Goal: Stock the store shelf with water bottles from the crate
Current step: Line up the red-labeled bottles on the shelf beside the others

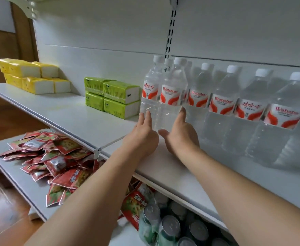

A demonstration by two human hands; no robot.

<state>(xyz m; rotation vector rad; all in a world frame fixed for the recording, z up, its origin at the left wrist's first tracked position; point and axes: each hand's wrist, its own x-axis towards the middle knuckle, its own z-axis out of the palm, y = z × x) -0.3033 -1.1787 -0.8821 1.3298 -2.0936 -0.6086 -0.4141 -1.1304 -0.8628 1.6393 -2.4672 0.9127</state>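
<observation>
Your forearms cross the frame nearest the lens, reaching over the shelf [85, 121] edge. Your left hand [142, 137] lies with fingers straight, their tips touching the base of the leftmost bottle [150, 89]. Your right hand [181, 137] is likewise spread, fingers extended, its tips against the low right side of the front bottle [170, 96]; the thumb points left beneath that bottle. Neither grip curls round anything; both are wide and hold nothing, flanking the front bottle.

The two bottles stand upright at the left end of a row of bottles [248, 107] that runs right along the back wall, labels facing out, touching or nearly so. More bottles stand behind them, partly hidden.

Left of the bottles, just beside them, sit green packs [113, 96], stacked two high. Further left, well apart, yellow packs [34, 77] sit near the shelf's far end. Between those stacks and along the whole front strip before the bottles the shelf surface is bare white, up to the front lip with its clip [97, 152].

Below the lip, red sachets [57, 157] lie heaped on the lower shelf [12, 176], and cans [168, 226] stand under your right forearm.
</observation>
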